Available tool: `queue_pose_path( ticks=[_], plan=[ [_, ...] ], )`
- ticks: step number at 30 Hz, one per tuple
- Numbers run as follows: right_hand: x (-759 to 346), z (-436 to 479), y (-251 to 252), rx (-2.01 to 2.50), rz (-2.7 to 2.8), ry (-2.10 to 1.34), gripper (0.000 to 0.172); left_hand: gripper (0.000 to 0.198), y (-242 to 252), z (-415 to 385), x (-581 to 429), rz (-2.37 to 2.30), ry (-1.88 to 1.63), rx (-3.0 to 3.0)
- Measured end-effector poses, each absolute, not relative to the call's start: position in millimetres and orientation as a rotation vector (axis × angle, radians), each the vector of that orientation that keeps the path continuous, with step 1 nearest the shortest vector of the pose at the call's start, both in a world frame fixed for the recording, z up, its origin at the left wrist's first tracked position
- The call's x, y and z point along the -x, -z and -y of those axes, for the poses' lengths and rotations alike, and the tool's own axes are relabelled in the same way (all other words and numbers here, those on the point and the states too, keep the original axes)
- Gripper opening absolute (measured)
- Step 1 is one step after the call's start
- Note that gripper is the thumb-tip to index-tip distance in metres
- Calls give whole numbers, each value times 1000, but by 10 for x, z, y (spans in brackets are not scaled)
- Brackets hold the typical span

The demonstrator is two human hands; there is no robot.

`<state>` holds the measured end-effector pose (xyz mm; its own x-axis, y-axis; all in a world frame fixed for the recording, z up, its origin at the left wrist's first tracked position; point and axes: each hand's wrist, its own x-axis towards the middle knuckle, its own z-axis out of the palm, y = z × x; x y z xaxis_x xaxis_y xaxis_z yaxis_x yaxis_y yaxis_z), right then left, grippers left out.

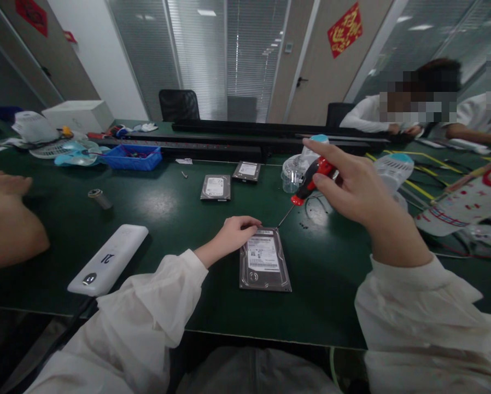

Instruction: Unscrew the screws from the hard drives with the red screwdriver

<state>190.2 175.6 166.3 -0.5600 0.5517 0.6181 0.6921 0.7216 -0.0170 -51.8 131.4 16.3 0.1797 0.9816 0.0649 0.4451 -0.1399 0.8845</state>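
A hard drive [264, 260] lies flat on the green table in front of me, its white label facing up. My left hand [239, 232] grips its far left corner, fingers along the far edge and thumb near the label. My right hand [352, 183] holds a red and black screwdriver [311, 180], index finger stretched over the handle end. The screwdriver leans, its thin shaft pointing down to the drive's far right corner, where the tip appears to touch. Small dark bits, perhaps screws [305, 225], lie to the right of the drive.
Two more hard drives [215, 187] [246, 171] lie farther back. At left are a white power bank [108, 260], a metal cylinder [100, 198] and another person's arm [11, 224]. A blue tray [133, 157], clear cup [290, 180] and white fans [393, 169] stand beyond. People sit at far right.
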Motion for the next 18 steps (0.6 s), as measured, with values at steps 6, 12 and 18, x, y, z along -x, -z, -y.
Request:
queue_pose_path(
  ticks=[6, 12, 18],
  plan=[
    [-1878, -1781, -1626, 1141, 2198, 453, 64, 29, -160, -1311, 517, -1364, -906, -1710],
    [-1897, -1778, -1633, 1024, 2262, 267, 62, 29, -114, -1328, 533, -1354, -909, -1721],
    [-1898, -1773, -1650, 1073, 2215, 356, 53, 29, -115, -1336, 544, -1354, -905, -1719]
  ],
)
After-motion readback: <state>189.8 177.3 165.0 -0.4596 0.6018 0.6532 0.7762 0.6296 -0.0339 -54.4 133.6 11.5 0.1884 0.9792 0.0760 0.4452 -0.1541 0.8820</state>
